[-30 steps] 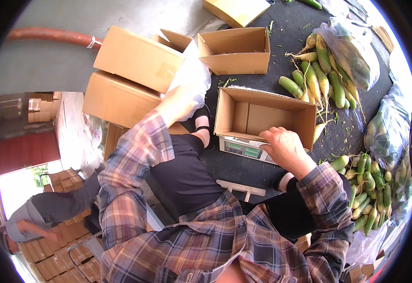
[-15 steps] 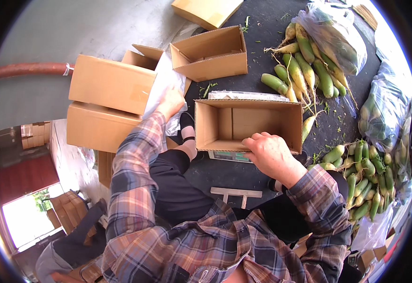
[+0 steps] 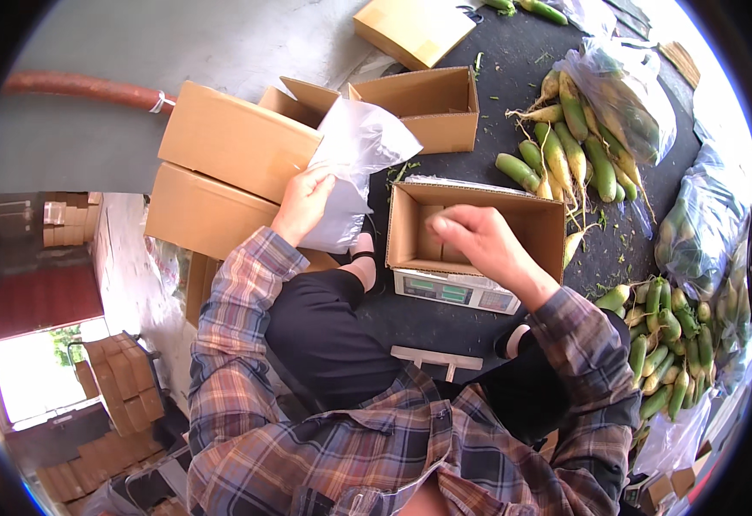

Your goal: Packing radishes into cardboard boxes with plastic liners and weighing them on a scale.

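My left hand (image 3: 305, 202) grips a clear plastic bag (image 3: 360, 142) by its edge, beside two stacked cardboard boxes (image 3: 234, 142). The bag spreads up and to the right from my fingers. My right hand (image 3: 471, 236) hovers over the near side of an open cardboard box (image 3: 514, 211); its fingers are curled together, and I cannot make out anything in them. That box is bare inside as far as it shows. Beneath it is a white scale (image 3: 453, 291) with a green display on its near side.
Green radishes (image 3: 570, 146) lie in a pile at the right, with a bagged lot (image 3: 621, 95) beside them. Another heap of radishes (image 3: 664, 335) is nearer me. An open box (image 3: 428, 107) and a closed box (image 3: 415, 30) stand farther off. A red hose (image 3: 83, 84) crosses the far left.
My left hand has drawn the plastic bag up, and it now spreads out. My right hand has lifted off the box's near edge, fingers closing. The whole view has shifted a little.
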`<state>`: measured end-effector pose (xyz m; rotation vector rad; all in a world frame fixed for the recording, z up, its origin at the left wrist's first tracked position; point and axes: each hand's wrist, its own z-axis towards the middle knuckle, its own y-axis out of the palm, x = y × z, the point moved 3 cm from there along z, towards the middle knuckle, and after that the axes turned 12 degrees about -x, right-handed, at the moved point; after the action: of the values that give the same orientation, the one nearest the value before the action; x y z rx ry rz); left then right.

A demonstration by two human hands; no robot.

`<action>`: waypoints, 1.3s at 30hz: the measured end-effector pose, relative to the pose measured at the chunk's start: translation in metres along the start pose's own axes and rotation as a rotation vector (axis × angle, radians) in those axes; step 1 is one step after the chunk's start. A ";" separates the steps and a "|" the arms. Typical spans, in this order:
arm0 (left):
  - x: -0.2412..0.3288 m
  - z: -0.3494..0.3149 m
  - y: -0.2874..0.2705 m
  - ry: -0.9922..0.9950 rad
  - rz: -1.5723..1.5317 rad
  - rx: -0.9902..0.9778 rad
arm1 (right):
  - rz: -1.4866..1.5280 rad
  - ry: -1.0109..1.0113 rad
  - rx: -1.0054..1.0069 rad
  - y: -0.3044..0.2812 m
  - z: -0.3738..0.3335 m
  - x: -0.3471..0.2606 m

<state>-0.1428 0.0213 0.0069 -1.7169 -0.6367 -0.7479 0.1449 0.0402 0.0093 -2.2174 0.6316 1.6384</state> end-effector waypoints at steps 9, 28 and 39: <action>0.005 -0.023 0.001 0.214 0.091 -0.151 | 0.806 0.019 0.112 0.062 0.119 -0.012; -0.081 0.018 0.017 -0.255 0.548 0.215 | -0.007 -0.300 0.470 0.017 0.033 -0.028; -0.036 0.020 0.018 -0.265 0.344 -0.090 | 0.621 -0.200 0.513 -0.045 -0.099 -0.028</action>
<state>-0.1504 0.0343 -0.0354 -1.9627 -0.4714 -0.3145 0.2422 0.0338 0.0651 -1.5435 1.5869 1.6666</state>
